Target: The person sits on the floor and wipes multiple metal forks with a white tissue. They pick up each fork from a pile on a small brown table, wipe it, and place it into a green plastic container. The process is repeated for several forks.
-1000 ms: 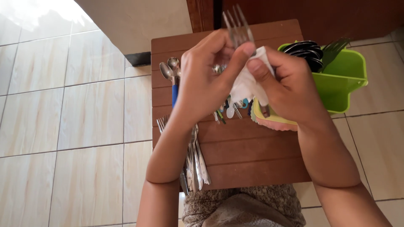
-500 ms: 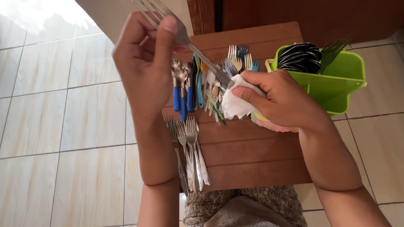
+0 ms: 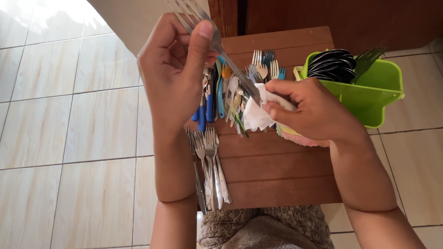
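My left hand (image 3: 173,69) pinching the fork (image 3: 217,44) near its tines, right hand (image 3: 309,110) clamping a cloth (image 3: 255,115) round its handle.

No packages, labels, signs or screens seem to show.

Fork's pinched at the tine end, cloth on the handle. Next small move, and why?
Probably draw the cloth on down the fork handle: the right hand wraps it around the lower handle, while the left hand holds the tine end up.
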